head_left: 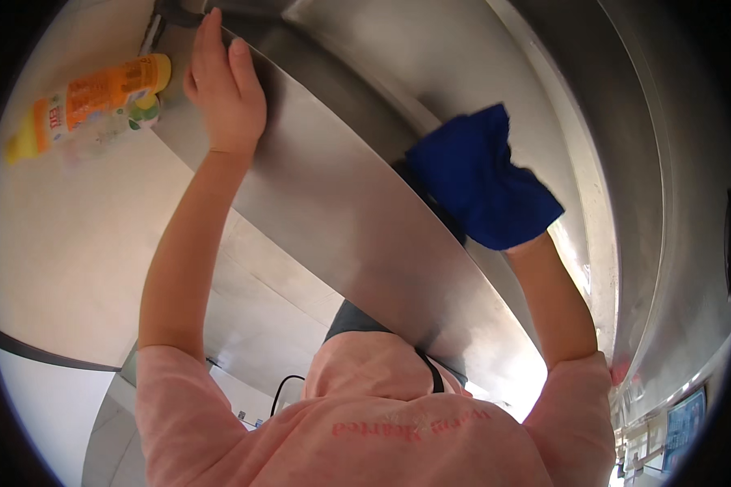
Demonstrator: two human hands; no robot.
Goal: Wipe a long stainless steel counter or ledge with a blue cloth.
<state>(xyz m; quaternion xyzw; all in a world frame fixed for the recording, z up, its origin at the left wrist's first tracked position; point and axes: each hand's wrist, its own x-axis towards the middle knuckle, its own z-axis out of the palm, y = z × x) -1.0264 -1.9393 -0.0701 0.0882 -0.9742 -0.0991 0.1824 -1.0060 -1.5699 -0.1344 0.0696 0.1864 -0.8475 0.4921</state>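
My left hand lies against the upper left part of a smooth stainless-steel panel. Its thumb is spread from the fingers, and it holds nothing. A dark blue cloth covers my right hand, of which only a strip of skin near the wrist shows. The cloth is bunched over that hand, in the recess behind the panel's long edge, in front of a brushed metal surface. How the fingers grip under the cloth is hidden.
Left of my left hand are an orange bottle with yellow ends and a clear bottle with a green fruit print. A dark curved part sits above my fingertips. Curved metal walls rise at the right.
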